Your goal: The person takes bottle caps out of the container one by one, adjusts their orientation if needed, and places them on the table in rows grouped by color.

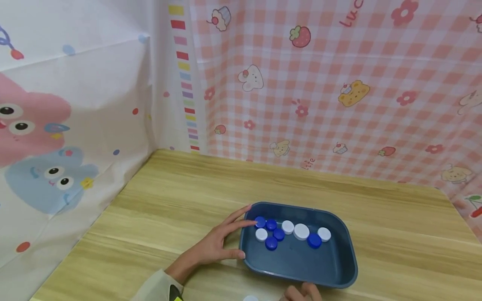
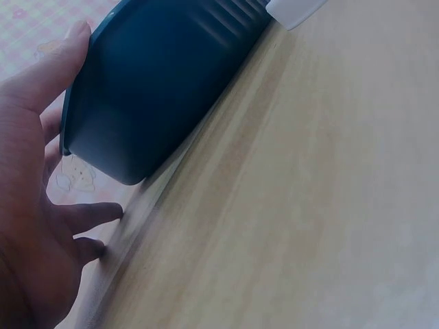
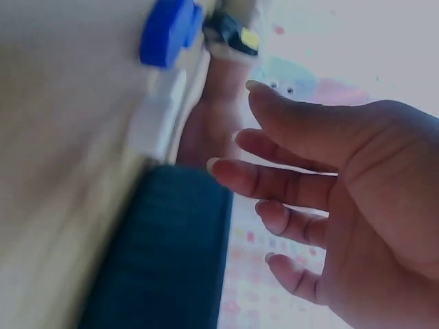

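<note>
Read the tray as a clock face, with 12 o'clock at its far wall. The tray rests on the surface. Inside it, the blue caps and the white caps lie between 9 and 2 o'clock. A loose white cap lies outside at 7 o'clock; the right wrist view also shows a loose blue cap beside the tray.

Left hand: located at 9 o'clock. The grip is spread, thumb at the rim, one finger reaching over the wall to the corner blue cap at 10 o'clock. Whether that finger presses cannot be told.

Right hand: located at 6 o'clock, just outside the near wall. The grip is loosely curved, thumb apart from the fingers, holding nothing.

The step in hand appears to be handling single caps while the tray is steadied. For good results:

1. Brace the 9 o'clock wall lightly; heavy pressure could slide or tip the tray.
2. Pinch each cap by its side edge, as a smooth top would likely slip.
3. Lift above the 6 o'clock rim before crossing it.
4. Release low, to limit rolling.
</note>
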Demonstrator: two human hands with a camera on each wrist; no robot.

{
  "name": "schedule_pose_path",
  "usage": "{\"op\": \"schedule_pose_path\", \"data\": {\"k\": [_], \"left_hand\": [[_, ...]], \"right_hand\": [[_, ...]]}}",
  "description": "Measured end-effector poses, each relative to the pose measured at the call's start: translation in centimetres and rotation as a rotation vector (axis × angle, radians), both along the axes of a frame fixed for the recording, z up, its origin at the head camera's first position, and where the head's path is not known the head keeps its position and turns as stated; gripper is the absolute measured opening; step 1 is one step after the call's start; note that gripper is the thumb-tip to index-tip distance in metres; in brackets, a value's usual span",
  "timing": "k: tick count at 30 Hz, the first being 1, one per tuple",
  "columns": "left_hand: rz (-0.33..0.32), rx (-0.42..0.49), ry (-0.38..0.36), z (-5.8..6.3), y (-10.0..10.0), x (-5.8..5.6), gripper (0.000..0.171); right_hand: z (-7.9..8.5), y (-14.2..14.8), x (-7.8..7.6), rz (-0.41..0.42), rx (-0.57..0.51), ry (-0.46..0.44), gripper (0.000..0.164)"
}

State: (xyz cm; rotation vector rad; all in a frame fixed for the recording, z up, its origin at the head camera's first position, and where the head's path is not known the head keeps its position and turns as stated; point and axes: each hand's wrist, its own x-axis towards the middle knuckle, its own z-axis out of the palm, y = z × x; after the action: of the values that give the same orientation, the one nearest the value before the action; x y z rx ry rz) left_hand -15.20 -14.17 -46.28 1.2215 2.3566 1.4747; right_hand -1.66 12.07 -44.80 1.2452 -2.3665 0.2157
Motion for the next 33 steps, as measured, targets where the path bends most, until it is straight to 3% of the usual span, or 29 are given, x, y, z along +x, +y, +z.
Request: {"op": "schedule_pose_path", "data": {"k": [3, 9, 19, 25, 30, 33], "left_hand": [[0.0, 0.004, -0.007, 0.0, 0.0, 0.1, 0.07], [-0.002, 0.012, -0.01, 0.1, 0.0, 0.1, 0.069], [-0.006, 0.004, -0.005, 0.0, 0.0, 0.1, 0.07], [-0.005, 0.005, -0.012, 0.1, 0.0, 0.1, 0.069], [-0.006, 0.011, -0.016, 0.1, 0.0, 0.1, 0.069], [-0.005, 0.008, -0.019, 0.1, 0.0, 0.1, 0.069]], "right_hand": [[3.4, 0.4, 0.2, -0.041, 0.098, -0.088, 0.009], [5.9, 1.6, -0.8, -0.082, 0.173, -0.098, 0.032], [7.7, 3.2, -2.4, -0.122, 0.151, -0.033, 0.029], [8.7, 3.9, -3.6, -0.145, 0.087, -0.026, 0.051], [9.4, 4.3, -4.6, -0.15, 0.011, 0.054, 0.059], [9.6, 4.7, -5.2, -0.177, 0.004, 0.042, 0.061]]}}
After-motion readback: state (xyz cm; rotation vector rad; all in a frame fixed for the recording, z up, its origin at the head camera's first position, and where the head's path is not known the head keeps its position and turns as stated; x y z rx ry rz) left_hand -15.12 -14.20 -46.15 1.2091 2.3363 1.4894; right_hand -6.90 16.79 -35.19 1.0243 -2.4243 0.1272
